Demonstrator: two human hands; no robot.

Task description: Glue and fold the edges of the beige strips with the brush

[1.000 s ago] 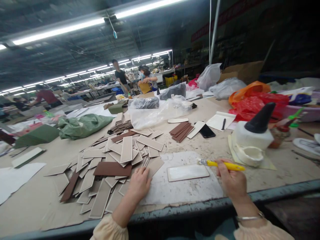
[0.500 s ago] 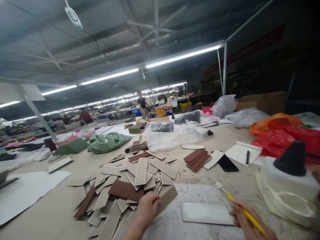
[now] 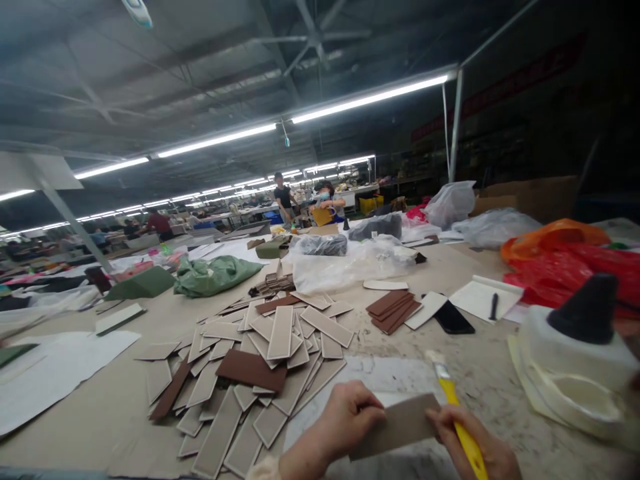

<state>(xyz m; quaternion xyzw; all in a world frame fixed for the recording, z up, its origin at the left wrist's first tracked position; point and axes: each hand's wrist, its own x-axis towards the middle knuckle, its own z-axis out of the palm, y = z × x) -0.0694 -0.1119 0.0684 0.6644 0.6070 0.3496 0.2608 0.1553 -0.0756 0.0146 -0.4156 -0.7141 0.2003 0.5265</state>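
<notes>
My left hand [image 3: 350, 423], closed, pinches the left end of a flat taupe rectangular panel [image 3: 403, 423]. The panel is tilted above a pale, stained sheet [image 3: 373, 373]. My right hand [image 3: 470, 433] is closed on a paint brush [image 3: 453, 393] with a yellow handle and pale bristles, pointing up and away. Its thumb and fingertip also touch the panel's right end. Left of my hands lies a loose pile of taupe panels [image 3: 217, 427] with pale borders, with a few brown panels [image 3: 251, 371] among them. Whatever lies under the held panel is hidden.
A white container with a black cone [image 3: 583, 313] stands at the right. Farther back lie brown strips [image 3: 393, 310], a black phone [image 3: 453, 317], a white pad [image 3: 485, 297], red plastic bags [image 3: 575, 273] and a green bag [image 3: 215, 275]. Other people work in the background.
My left hand has carried the taupe panel rightward from beside the pile. My right hand has come to its other end, brush now more upright. The white-faced panel on the sheet no longer shows.
</notes>
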